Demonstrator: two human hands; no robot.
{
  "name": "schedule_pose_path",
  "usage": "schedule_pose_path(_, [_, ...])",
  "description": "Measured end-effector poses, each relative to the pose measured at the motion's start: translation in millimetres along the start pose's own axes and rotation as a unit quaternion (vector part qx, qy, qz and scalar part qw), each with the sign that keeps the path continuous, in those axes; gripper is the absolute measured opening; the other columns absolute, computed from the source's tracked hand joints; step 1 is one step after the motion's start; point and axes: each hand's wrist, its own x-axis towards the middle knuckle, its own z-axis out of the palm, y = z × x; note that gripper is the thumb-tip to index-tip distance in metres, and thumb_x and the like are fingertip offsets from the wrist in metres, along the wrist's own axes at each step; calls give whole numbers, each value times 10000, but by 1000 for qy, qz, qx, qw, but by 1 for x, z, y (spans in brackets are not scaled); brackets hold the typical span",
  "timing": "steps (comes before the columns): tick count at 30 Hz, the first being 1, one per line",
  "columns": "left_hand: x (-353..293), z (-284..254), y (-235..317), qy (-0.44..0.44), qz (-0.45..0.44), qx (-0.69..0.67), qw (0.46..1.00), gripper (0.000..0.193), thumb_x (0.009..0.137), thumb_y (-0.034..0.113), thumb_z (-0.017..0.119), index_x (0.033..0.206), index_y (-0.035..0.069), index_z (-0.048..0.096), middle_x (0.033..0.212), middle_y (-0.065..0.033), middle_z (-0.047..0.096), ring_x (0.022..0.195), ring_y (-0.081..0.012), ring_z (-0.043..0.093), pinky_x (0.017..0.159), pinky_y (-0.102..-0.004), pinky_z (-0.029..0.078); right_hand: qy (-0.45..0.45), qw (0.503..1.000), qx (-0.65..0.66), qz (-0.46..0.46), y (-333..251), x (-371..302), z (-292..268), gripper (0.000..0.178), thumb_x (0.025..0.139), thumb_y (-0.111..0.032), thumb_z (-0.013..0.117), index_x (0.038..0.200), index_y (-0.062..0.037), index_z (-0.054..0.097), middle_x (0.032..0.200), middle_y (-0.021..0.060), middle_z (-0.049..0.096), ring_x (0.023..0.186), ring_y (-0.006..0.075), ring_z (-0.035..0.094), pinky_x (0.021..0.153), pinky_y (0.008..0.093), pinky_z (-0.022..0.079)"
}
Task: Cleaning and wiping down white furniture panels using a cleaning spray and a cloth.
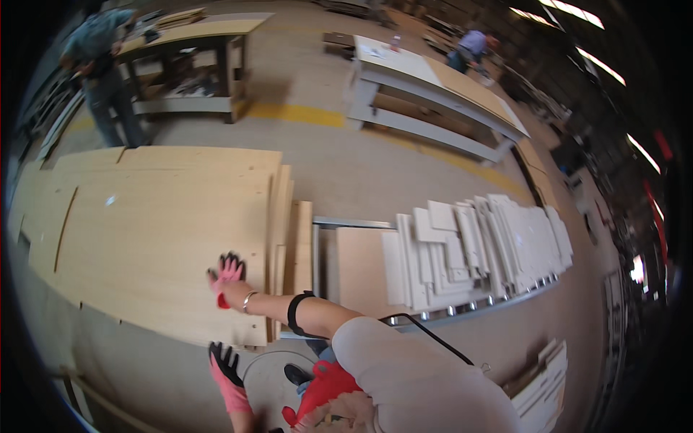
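A stack of large light-wood panels point(166, 216) lies in front of me on the left, with slots and small holes in its top sheet. My right hand point(229, 278), in a pink glove with black fingertips, rests flat on that sheet near its right end, fingers spread. My left hand point(227, 375), gloved the same way, is held just off the near edge of the stack, its fingers apart and nothing in them. Whether it touches the edge I cannot tell.
Right of the stack, a roller conveyor point(354, 223) carries a brown board point(361, 267) and many white panels point(462, 245). More white boards point(541, 386) stand at lower right. Workbenches point(426, 72) stand beyond, with one person point(105, 68) at far left and another point(473, 50) at far right.
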Motion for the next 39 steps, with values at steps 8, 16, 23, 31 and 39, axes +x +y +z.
schedule_pose_path(8, [-35, 96, 69, -58, 40, 157, 985, 297, 850, 222, 546, 956, -50, 603, 823, -56, 613, 700, -112, 564, 664, -254, 473, 20, 932, 363, 13, -42, -141, -61, 311, 768, 22, 515, 1066, -61, 547, 958, 83, 598, 824, 158, 615, 706, 270, 509])
schedule_pose_path(16, [-52, 101, 53, -127, 268, 503, 812, 248, 808, 245, 528, 768, 10, 592, 751, -163, 603, 723, -318, 592, 629, -370, 446, 202, 971, 125, 16, -42, -221, -98, 326, 791, 64, 442, 1113, 10, 455, 882, 161, 596, 808, 279, 619, 709, 330, 515])
schedule_pose_path(23, [-98, 126, 47, -364, 247, 326, 837, 220, 851, 154, 466, 941, -12, 581, 839, -166, 616, 794, -287, 593, 680, -342, 445, 280, 943, 47, -172, -89, -292, -134, 287, 680, 86, 516, 955, 4, 512, 965, 141, 528, 928, 318, 527, 797, 367, 450])
schedule_pose_path(31, [-158, 185, 8, -463, 155, 303, 818, 258, 891, 207, 472, 936, -22, 582, 823, -69, 615, 753, -121, 536, 719, -251, 426, 374, 924, 48, -63, -54, -375, -154, 225, 726, 91, 468, 939, 28, 510, 930, 173, 521, 863, 327, 537, 757, 360, 462])
schedule_pose_path(39, [-241, 262, -67, -481, 268, 477, 686, 253, 860, 232, 485, 821, 11, 602, 708, -99, 604, 575, -201, 570, 556, -300, 445, 155, 958, -136, 201, 23, -512, -173, 240, 790, -85, 466, 1001, -11, 554, 945, 167, 590, 801, 318, 603, 699, 378, 484])
